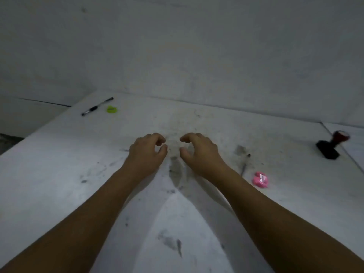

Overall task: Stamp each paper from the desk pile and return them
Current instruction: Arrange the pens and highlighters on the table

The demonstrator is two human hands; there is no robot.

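Both forearms come in from six o'clock; left hand (146,152) and right hand (199,152) hover side by side over the smudged desk (59,164), fingers loosely curled, holding nothing. Stamp (332,146) stands at three o'clock, well apart, beside a pale sheet (356,148) that may be the pile; I cannot tell. A right-hand reach could sweep the pencil (245,164) and sharpener (260,179) at four o'clock, and desk grime could soil papers.

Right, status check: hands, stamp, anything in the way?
Hands empty: left hand, right hand, fingers loosely curled. Far right, stamp stands untouched. Between it and right hand: pencil, pink sharpener.
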